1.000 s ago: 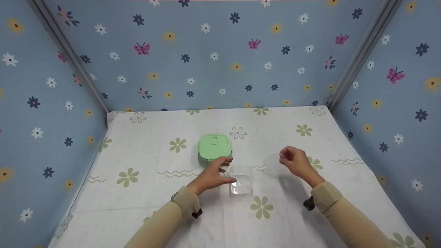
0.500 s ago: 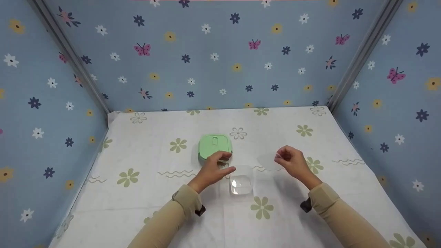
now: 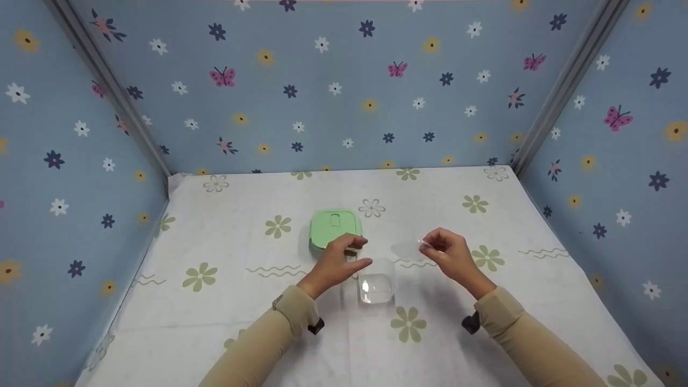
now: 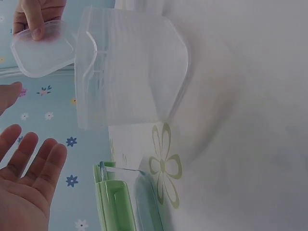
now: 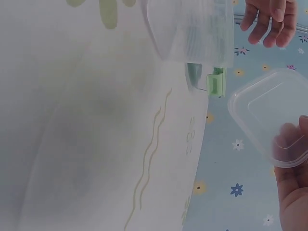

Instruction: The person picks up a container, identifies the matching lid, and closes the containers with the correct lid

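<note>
My right hand pinches the edge of a clear plastic lid, with the thumb on one face and fingers behind it. In the head view the lid is barely visible, left of the fingertips. A clear, deep plastic container stands upright on the cloth between the hands, its top uncovered. My left hand hovers at the container's left, thumb and fingers spread apart with nothing between them. Just behind this hand sits a glass box with a green lid, overlapped by the fingers in the head view.
A white tablecloth with green flower and wave prints covers the table. Blue patterned panels rise at the back and both sides, joined by grey corner posts.
My right hand has moved left with the lid, nearer the clear container. The left hand has shifted slightly up and away from it. Container and green-lidded box have stayed put.
</note>
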`<state>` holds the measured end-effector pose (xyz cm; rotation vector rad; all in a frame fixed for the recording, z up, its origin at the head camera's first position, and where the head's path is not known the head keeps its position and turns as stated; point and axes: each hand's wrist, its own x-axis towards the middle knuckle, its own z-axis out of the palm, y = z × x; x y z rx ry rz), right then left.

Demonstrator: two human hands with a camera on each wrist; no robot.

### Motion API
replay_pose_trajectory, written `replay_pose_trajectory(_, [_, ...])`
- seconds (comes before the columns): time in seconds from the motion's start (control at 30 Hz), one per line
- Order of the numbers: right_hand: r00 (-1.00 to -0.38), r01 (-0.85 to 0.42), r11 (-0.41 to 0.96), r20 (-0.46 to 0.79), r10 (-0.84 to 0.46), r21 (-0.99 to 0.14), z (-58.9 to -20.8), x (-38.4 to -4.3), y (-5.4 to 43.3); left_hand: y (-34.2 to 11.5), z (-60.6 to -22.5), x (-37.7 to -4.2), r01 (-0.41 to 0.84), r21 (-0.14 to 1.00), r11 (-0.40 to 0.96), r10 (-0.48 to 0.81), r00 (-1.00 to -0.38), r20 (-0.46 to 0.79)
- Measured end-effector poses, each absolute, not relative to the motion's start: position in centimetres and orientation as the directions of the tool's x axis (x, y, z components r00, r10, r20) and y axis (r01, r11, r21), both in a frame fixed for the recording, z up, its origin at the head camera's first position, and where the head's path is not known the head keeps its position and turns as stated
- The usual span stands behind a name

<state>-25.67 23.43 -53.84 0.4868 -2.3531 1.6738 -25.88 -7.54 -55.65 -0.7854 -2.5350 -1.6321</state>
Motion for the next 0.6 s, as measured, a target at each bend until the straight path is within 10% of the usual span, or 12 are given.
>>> replay_pose_trajectory(0.6, [-0.878, -0.470, 0.260, 0.418, -0.232, -0.843, -53.4, -25.3, 20.9, -6.2, -54.7, -26.1, 0.523, 0.796, 0.305, 0.428, -0.822, 0.376])
